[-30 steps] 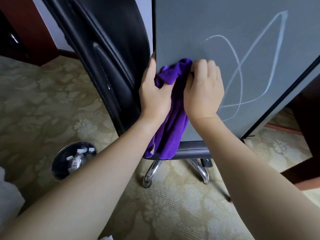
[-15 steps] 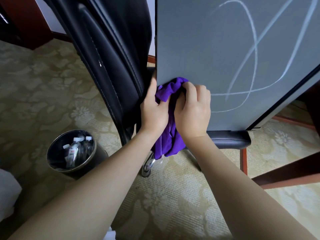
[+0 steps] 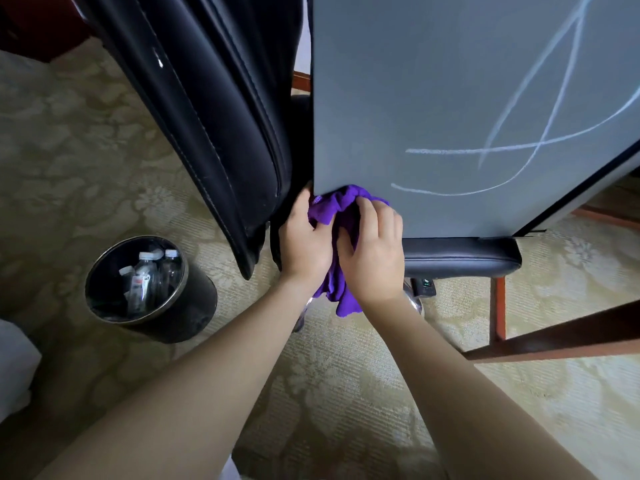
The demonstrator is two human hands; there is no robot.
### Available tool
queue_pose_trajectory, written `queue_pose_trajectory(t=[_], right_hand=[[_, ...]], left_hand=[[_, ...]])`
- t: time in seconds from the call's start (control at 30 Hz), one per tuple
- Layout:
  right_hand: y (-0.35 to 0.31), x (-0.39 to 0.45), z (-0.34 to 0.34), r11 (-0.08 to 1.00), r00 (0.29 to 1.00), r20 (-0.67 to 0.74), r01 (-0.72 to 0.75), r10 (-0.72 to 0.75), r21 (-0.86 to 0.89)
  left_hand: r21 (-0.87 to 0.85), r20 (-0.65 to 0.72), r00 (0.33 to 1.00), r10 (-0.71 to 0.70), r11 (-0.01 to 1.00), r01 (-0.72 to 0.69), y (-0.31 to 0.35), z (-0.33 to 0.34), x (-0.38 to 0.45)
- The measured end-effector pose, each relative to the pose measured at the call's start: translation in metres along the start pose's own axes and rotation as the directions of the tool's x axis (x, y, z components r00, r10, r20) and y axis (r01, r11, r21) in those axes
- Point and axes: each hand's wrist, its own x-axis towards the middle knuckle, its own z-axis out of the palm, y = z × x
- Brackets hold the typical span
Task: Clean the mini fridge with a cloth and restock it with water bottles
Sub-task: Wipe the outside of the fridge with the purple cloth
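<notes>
Wiping step, lower L corner of fridge door (image 3: 450,109) (grey panel, w/ pale curved streaks).

Left hand (image 3: 304,244): fingers curled round purple cloth (image 3: 337,209), thumb up along door's L edge. Right hand (image 3: 375,251): fingers bent, knuckles up, bunching cloth vs panel; fingertips tucked into the folds. Cloth sits between both palms, top wad touching the door's bottom corner just above the fingertips, loose tail hanging below the wrists.

How to do it well (judgement): streaks lie up and to the R of right-hand fingers, well apart from the wad, so the cloth needs to go there next. Probably better to flatten the wad so more fabric meets the panel; a bunched cloth wipes a thin line only. Keep the tail off the carpet (image 3: 104,150).

Water bottles (image 3: 149,271): in black bin (image 3: 194,303), left of and below left-hand fingers, on the floor. Black chair back (image 3: 207,109) stands just beside left thumb.

Vs 0.5 s ago: hands + cloth are lower on the door, now at its bottom edge; streaks farther above the fingers. Grip much the same. Restock not begun.
</notes>
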Motion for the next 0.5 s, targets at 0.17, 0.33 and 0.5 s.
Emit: queue_pose_trajectory(t=[0.17,0.33,0.5], right_hand=[[0.009,0.000,0.005,0.999,0.999,0.030,-0.031,0.033,-0.041],[0.013,0.003,0.005,0.995,0.998,0.057,0.003,0.002,-0.098],[0.015,0.004,0.005,0.997,0.998,0.055,0.029,-0.025,-0.073]], left_hand=[[0.087,-0.092,0.995,-0.048,0.995,0.057,-0.006,0.001,-0.003],[0.194,-0.062,0.993,-0.100,0.975,0.110,-0.011,0.001,-0.004],[0.229,-0.053,0.996,-0.067,0.970,0.078,-0.008,-0.002,-0.006]])
